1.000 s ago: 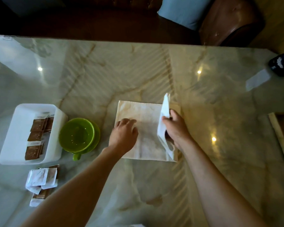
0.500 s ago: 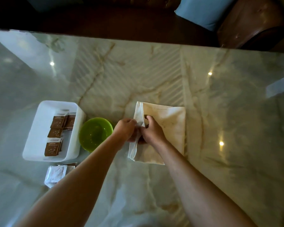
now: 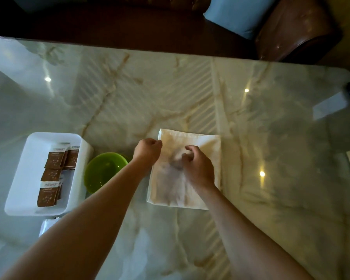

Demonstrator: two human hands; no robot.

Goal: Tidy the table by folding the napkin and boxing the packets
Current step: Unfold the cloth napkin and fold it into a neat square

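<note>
A folded cream cloth napkin (image 3: 192, 158) lies flat mid-tabletop (image 3: 271, 138). The left hand (image 3: 148, 151) pinches its far-left corner; the right hand (image 3: 197, 167), fingers curled, bunches its middle. Brown paper packets (image 3: 53, 174) sit in the white plastic box (image 3: 28, 168) toward the left edge, beside a green plastic bowl (image 3: 103, 170).

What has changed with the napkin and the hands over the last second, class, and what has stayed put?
The right hand carried the napkin's right flap over to the left; the napkin now lies folded flat. The left hand, flat on it before, now pinches its left edge. The white box with its brown packets and the green bowl stayed put.
</note>
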